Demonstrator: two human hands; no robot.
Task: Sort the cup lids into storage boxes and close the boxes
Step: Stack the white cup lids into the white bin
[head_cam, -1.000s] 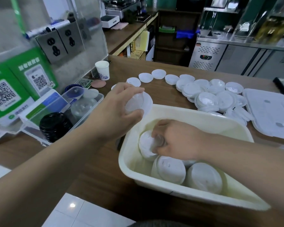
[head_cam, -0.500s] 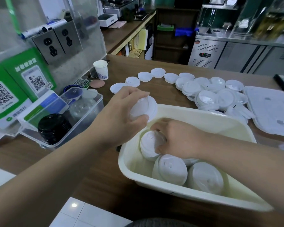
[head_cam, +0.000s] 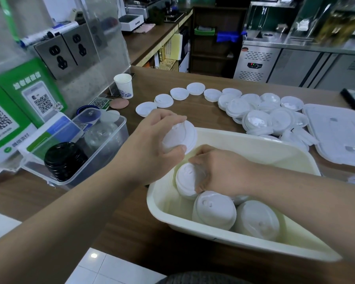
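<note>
**Op:** What's hidden around my hands?
**Spotter:** Your right hand [head_cam: 219,171] covers part of the lid stack [head_cam: 186,181] in the cream box [head_cam: 254,144]. Fingertips sit behind it, can't see them. Your left hand [head_cam: 152,148] wraps the white lids [head_cam: 182,134], so no. of lids is unclear.
**Op:** Anything cut off?
**Spotter:** Flat box lid [head_cam: 336,136] runs off the right edge. Your right forearm [head_cam: 295,191] hides the box's near-right corner. Black lids [head_cam: 64,160]: count can't be told.
</note>
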